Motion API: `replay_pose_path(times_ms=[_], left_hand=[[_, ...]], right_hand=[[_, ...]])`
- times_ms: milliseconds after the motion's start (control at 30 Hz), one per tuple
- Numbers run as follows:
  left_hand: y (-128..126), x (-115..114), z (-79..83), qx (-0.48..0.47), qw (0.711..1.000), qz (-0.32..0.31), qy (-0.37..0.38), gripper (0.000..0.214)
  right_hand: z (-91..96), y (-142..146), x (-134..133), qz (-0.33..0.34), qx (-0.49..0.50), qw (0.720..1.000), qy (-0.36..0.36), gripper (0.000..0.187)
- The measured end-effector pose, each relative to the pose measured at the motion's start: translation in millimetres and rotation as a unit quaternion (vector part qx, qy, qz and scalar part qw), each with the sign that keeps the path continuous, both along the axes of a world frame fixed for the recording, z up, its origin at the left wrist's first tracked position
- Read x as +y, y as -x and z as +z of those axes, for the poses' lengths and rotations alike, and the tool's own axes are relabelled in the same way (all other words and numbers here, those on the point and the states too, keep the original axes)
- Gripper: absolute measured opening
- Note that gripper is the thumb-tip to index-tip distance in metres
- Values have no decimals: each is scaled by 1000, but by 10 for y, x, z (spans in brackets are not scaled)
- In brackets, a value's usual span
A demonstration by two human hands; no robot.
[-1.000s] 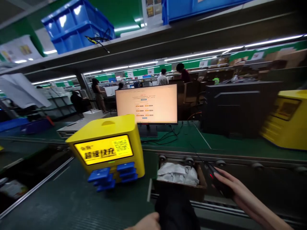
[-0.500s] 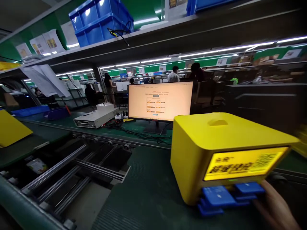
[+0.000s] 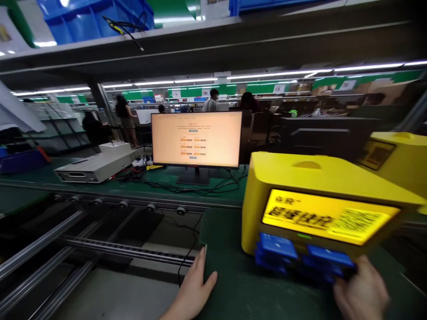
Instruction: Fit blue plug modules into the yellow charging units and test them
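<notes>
A yellow power bank cabinet [image 3: 330, 173] stands on the green board [image 3: 230, 271], its lit front panel showing black characters and a QR code. Blue power banks [image 3: 278, 249] stick out in two stacks below the panel, blurred by motion. At the right stack, my right hand [image 3: 363, 286] is curled with thumb and fingers around the outer end of a blue power bank; the blur hides the exact contact. My left hand [image 3: 193, 286] lies at the left edge of the board, fingers stretched out and thumb spread apart.
Behind the board stands a lit monitor [image 3: 196, 140] with cables [image 3: 213, 189] around its foot. A grey instrument [image 3: 95, 164] is left of it. Metal rails [image 3: 123, 249] cross the gap at left. Another yellow cabinet [image 3: 396, 155] sits at right. An overhead shelf carries blue bins [image 3: 90, 20].
My view has swung right. My left hand has come in at the board's left edge. The cabinet and board have shifted right relative to the monitor, with my right hand still by the power banks.
</notes>
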State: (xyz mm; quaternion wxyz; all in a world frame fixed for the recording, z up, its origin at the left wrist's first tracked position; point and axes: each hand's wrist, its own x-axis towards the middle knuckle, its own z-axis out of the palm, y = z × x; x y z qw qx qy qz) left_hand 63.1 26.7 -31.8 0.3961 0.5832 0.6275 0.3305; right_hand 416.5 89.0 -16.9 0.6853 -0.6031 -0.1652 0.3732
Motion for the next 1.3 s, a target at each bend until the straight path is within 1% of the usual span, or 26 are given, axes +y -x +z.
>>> replay_pose_path(times_ms=[33,67,133,200,267,333,400,467,533,633,733,800,867,933,1000,1033,1067,1133,1167,1200,1233,1300], left_hand=[[-80,37,-7,24,999,14,-28,71],[-153,85,-3,47,997,19,-52,73],[-297,213,23,78,993,8,-91,79],[-440,363,41,81,989,-3,-127,90],[-559,499,38,39,988,-5,-149,99],[-622,582,28,-15,987,9,-158,98],[-631,597,38,-47,984,38,-166,93],[-619,565,89,-65,980,70,-173,87],[-625,523,184,-87,976,93,-178,83],[-693,499,376,-114,969,105,-193,88],[-752,530,523,-143,962,144,-185,86],[-728,556,531,-138,961,154,-184,79],[-649,571,447,-103,967,129,-194,77],[-548,577,299,-53,975,94,-193,80],[-464,585,142,-9,981,69,-182,86],[-438,592,79,6,982,64,-178,87],[-423,601,32,15,983,62,-175,89],[-418,620,-9,23,984,70,-163,90],[-424,626,-7,26,984,75,-157,90],[-432,629,5,28,985,78,-154,91],[-440,629,22,31,985,80,-152,91],[-454,622,53,36,984,83,-151,89]], right_hand=[[4,59,62,-35,2,999,-12,89],[4,114,134,-56,7,998,-27,88],[-14,210,275,-60,26,996,-54,85],[-57,282,377,-38,49,995,-73,82],[-109,336,423,-1,70,994,-83,80],[-151,382,430,37,85,992,-90,76],[-175,426,421,62,91,989,-96,73],[-186,469,413,74,87,989,-98,72],[-198,510,412,87,76,989,-96,73],[-232,541,429,106,42,989,-89,73],[-259,451,464,128,-19,989,-77,73],[-249,279,477,142,-85,984,-66,71],[-209,42,460,155,-176,970,-62,67],[-155,-177,404,167,-269,946,-70,61],[-116,-286,322,188,-340,917,-91,56],[-110,-283,280,211,-370,898,-107,58],[-117,-243,241,243,-397,876,-122,63],[-161,-90,185,308,-436,835,-135,80],[-193,0,167,329,-447,821,-131,88],[-224,84,155,337,-454,815,-124,93],[-253,154,146,334,-456,817,-115,95],[-292,239,133,321,-459,822,-106,92]])
